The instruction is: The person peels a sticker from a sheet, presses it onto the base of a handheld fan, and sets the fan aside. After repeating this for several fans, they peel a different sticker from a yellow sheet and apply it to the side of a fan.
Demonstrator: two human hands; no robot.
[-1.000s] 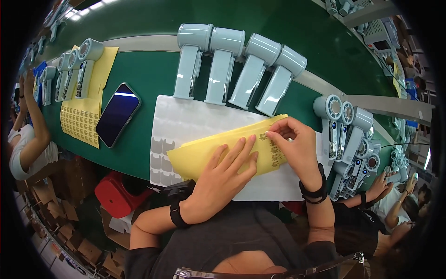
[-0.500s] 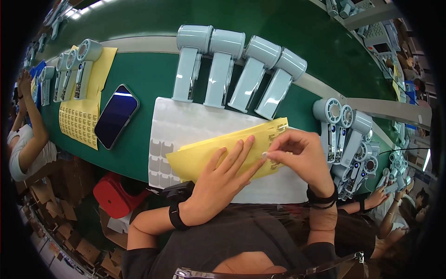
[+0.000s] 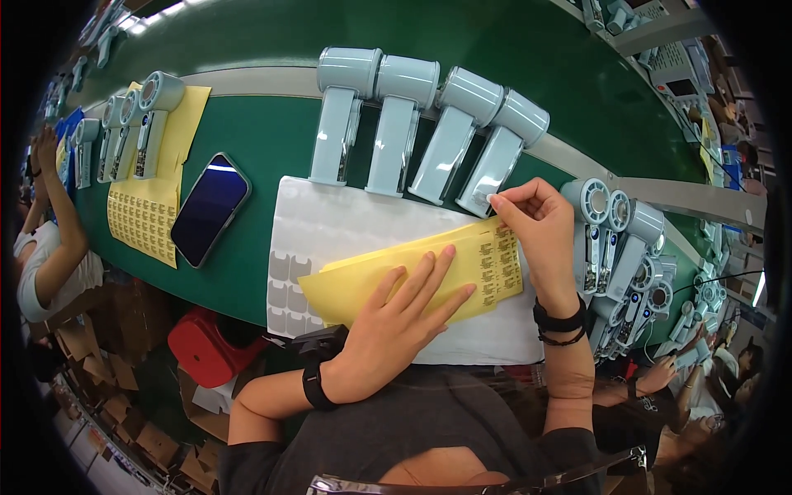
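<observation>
My left hand [image 3: 394, 318] lies flat with fingers spread on yellow label sheets [image 3: 488, 285], which show columns of small dark print at their right end. Between thumb and forefinger of my right hand [image 3: 542, 235] is a small pale sticker [image 3: 492, 199]. That pinch is at the lower end of the handle of the rightmost pale-blue handheld fan [image 3: 500, 161]; whether the sticker touches it, I cannot tell. Several such fans lie side by side beyond the sheets. Under the yellow sheets is a white sheet [image 3: 371, 210] with grey die-cut labels at its left.
A dark phone [image 3: 209, 210] lies to the left, beside another yellow label sheet [image 3: 140, 223] with fans on it. More handheld fans [image 3: 606, 247] crowd the right side. A red stool [image 3: 202, 346] stands below the table edge. Co-workers' arms show at both sides.
My right hand has moved up and away from the yellow sheets to the rightmost fan's handle end, carrying the small sticker. The left hand has stayed flat on the sheets.
</observation>
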